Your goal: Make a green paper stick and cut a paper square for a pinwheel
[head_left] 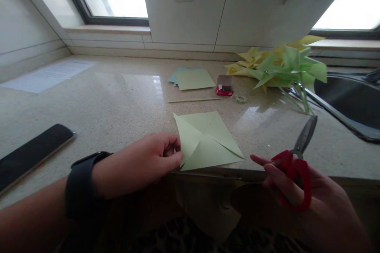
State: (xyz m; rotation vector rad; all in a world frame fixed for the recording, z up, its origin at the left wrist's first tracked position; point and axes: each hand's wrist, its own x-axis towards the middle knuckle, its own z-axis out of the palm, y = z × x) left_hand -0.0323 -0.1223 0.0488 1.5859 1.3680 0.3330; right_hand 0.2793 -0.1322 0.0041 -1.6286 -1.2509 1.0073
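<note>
A light green paper square with cut, folded flaps lies at the counter's near edge. My left hand, with a dark watch on its wrist, pinches the paper's left corner. My right hand holds red-handled scissors just right of the paper, blades closed and pointing up and away. The scissors are not touching the paper.
On the speckled counter lie a thin stick, a stack of coloured sheets, a small red box, a tape roll and yellow and green paper pinwheels. A sink is at right, a dark phone at left, a printed sheet far left.
</note>
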